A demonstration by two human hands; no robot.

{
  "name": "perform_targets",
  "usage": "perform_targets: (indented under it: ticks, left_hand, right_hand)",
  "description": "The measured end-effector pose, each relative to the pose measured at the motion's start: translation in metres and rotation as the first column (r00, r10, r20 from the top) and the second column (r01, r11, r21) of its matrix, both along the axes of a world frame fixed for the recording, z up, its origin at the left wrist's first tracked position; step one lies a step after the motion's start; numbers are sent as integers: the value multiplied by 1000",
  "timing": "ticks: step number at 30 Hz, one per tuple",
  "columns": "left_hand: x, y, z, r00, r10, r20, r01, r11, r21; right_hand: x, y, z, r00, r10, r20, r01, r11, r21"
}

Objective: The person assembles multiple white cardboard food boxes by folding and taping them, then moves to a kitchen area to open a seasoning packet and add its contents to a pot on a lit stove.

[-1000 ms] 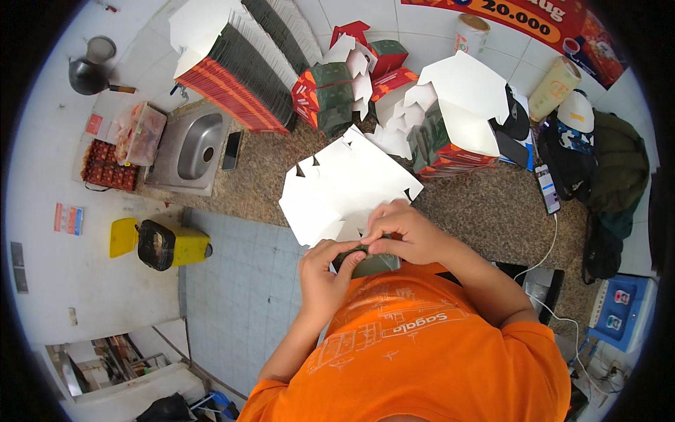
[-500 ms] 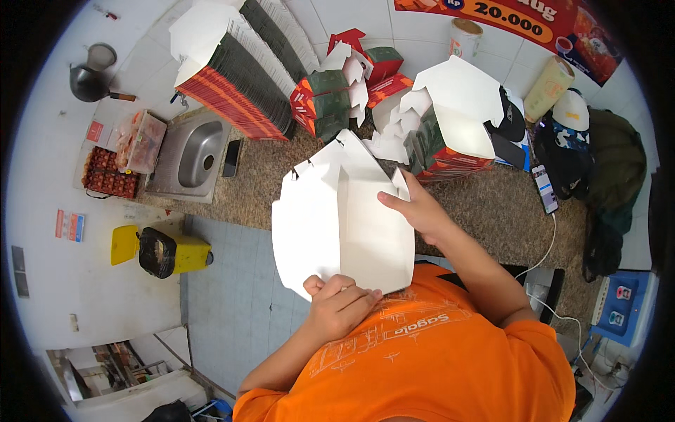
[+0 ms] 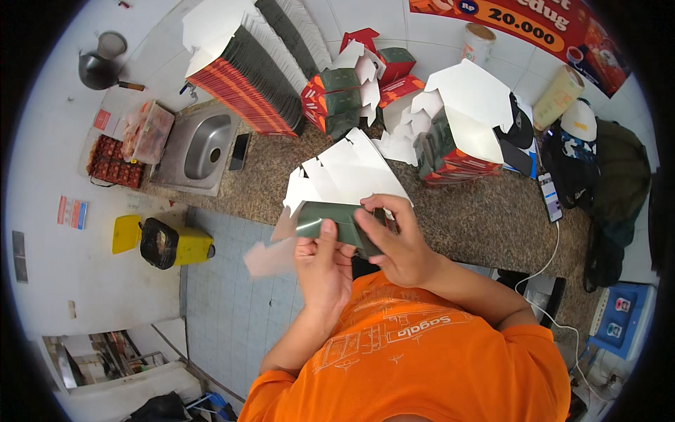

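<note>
I hold a partly folded cardboard food box (image 3: pixel 325 219) up in front of my chest, its dark green outer side facing up. My left hand (image 3: pixel 325 271) grips its near edge, thumb on top of the green panel. My right hand (image 3: pixel 399 245) grips the box's right end, fingers pressed over the folded side. At the left, the box's pale flap is smeared by motion. Just behind it, flat white box blanks (image 3: pixel 355 169) rest at the counter's front edge, partly covered by the box and my hands.
On the granite counter (image 3: pixel 271 158) stand a tall stack of box blanks (image 3: pixel 246 81), red-green boxes (image 3: pixel 330 102) and a further stack (image 3: pixel 460 151). A sink (image 3: pixel 207 151) and a dark phone (image 3: pixel 239 152) lie left; a charging phone (image 3: pixel 550 197) lies right. A yellow bin (image 3: pixel 191 246) stands on the floor.
The box has turned from its white inside to its green outside and folded up between my hands. My left hand has risen from the lower edge, and the flat blanks behind now show more.
</note>
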State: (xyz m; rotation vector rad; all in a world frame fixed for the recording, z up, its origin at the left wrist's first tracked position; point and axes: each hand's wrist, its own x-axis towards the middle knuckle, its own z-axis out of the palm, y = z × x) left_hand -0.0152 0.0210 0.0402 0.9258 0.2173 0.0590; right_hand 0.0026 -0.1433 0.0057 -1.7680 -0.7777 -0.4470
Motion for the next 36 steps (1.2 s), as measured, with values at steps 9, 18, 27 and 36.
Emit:
perform_targets:
  ticks: [9,18,27,36]
  left_hand:
    - [-10,-2,-30,990,-139,25,140,988,-58]
    - [-12,18,-34,992,-22,121,-20,941,339]
    - [-42,20,2,899,-348,-266,438,688,578]
    - [-32,28,-26,925,-356,130,93,547,832]
  right_hand:
    - [4,-2,-2,994,-107,23,110,972,-207]
    - [7,-22,-5,966,68,-248,-56,997,57]
    - [14,-49,14,710,355,-609,-529,839,-128]
    - [18,-42,5,837,290,-465,-413,891,-189]
